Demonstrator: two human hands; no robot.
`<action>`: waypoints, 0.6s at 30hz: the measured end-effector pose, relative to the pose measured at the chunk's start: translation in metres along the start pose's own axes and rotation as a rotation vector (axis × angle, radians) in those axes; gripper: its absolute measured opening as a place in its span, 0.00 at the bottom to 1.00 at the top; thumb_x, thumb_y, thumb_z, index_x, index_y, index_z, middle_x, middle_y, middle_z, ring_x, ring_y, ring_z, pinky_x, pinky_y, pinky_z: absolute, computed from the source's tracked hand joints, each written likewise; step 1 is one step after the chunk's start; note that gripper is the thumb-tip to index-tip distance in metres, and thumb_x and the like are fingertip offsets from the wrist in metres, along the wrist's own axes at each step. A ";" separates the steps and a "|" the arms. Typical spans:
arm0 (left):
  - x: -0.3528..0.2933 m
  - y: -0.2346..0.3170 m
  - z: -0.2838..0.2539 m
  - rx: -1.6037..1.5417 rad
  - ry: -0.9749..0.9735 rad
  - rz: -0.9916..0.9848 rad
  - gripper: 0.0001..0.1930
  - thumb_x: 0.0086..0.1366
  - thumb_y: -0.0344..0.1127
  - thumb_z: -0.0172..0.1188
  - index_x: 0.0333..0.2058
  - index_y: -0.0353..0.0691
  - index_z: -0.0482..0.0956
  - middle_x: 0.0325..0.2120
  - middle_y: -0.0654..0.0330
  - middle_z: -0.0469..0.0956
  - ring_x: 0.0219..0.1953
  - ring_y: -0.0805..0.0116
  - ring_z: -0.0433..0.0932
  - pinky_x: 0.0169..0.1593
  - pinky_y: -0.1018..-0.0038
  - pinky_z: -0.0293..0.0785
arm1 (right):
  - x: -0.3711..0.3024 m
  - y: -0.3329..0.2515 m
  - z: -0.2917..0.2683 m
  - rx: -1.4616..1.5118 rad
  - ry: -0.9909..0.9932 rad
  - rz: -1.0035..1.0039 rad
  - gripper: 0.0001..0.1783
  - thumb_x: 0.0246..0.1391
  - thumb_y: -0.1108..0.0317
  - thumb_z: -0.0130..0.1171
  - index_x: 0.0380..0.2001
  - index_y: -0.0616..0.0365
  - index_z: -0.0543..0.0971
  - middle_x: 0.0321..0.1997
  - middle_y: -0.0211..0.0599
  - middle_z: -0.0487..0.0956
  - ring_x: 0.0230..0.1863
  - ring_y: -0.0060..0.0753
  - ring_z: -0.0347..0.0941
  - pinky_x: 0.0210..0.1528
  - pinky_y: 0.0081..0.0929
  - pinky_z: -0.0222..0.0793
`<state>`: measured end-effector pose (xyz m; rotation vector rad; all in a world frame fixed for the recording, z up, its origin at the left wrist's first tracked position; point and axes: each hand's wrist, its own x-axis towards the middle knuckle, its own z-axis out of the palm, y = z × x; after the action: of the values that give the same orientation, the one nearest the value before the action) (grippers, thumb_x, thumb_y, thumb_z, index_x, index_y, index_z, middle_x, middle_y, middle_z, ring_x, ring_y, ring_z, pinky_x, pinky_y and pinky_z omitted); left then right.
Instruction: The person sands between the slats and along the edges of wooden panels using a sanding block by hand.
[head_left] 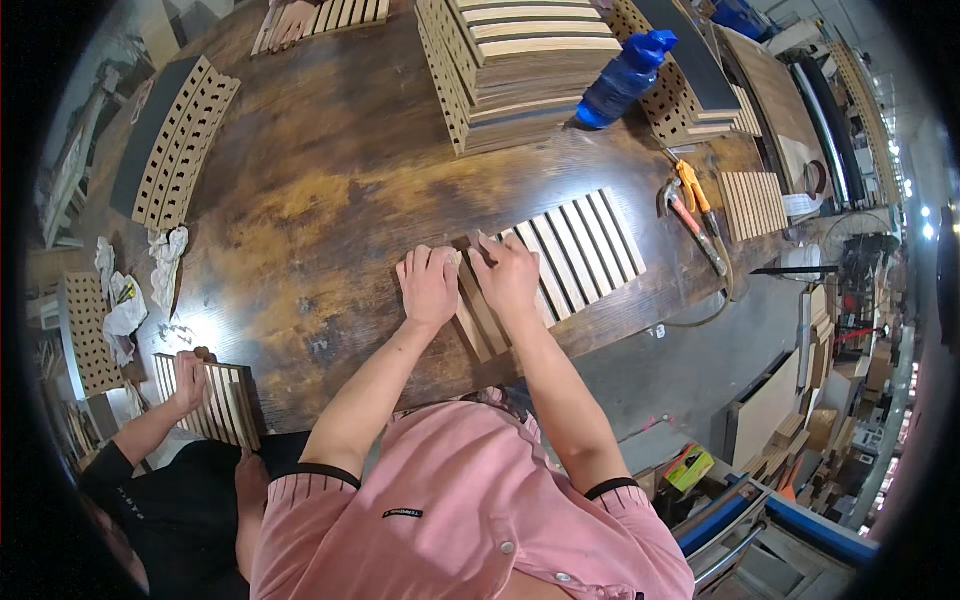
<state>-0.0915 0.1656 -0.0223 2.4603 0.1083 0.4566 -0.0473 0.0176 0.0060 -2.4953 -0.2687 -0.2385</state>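
Observation:
A slatted wooden panel (590, 245) with pale strips and dark gaps lies flat on the table in front of me. Its left end shows brown wood strips (485, 332). My left hand (430, 288) is at that left end, fingers curled together and thumb against the panel's edge. Over the brown strips, my right hand (510, 278) has its fingers bent and pressed in toward the thumb; whatever lies under the fingertips is hidden. Both hands nearly meet at the panel's far left part.
Stacked slatted panels (545, 100) stand at the back beside a blue bottle (625, 80). A hammer (690, 220) and an orange-handled tool (690, 183) lie on the right. At the left, a co-worker's hand (190, 380) holds another panel (225, 400); crumpled white cloths (168, 265) lie nearby.

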 end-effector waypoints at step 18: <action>0.002 0.000 0.000 -0.022 0.009 0.045 0.11 0.66 0.28 0.59 0.46 0.46 0.82 0.37 0.56 0.72 0.46 0.51 0.73 0.51 0.57 0.64 | 0.020 -0.010 0.010 0.040 0.120 -0.080 0.13 0.53 0.62 0.73 0.42 0.49 0.90 0.28 0.40 0.74 0.30 0.50 0.75 0.33 0.46 0.69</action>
<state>-0.0897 0.1656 -0.0219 2.4434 0.0513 0.4859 -0.0300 0.0340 0.0085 -2.4230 -0.3202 -0.4100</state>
